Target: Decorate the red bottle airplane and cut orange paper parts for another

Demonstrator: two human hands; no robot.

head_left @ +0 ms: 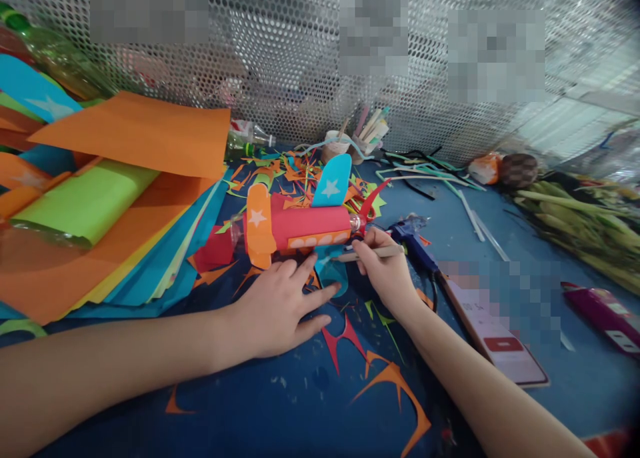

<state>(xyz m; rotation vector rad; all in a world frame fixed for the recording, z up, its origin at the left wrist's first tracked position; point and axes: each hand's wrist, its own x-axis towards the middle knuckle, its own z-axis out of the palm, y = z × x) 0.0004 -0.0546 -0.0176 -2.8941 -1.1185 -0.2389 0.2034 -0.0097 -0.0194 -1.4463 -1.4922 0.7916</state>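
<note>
Far left, we have a stack of coloured paper (120,271) with a lime-green tube (90,201) lying on it, partly under a loose orange sheet (140,133). Next, left hand (273,305): fingers spread wide, palm down, the fingertips over a blue lower fin (336,271). Centre of the worktop (270,405), just beyond that hand, we see the red model (310,219) on its side, an orange band (259,228) with a star around its left end and a blue upper fin (334,181) sticking up. Scraps (295,171) lie behind it. Right hand (390,275): fingers narrow, pinching a pale pen (347,256), tip at the lower fin; actual contact we can't tell. Just right of that hand, we get a dark-blue tool (416,246), then a phone (515,351) screen-up, partly blurred. Far right, a purple packet (600,318), near dry husks (580,228).
</note>
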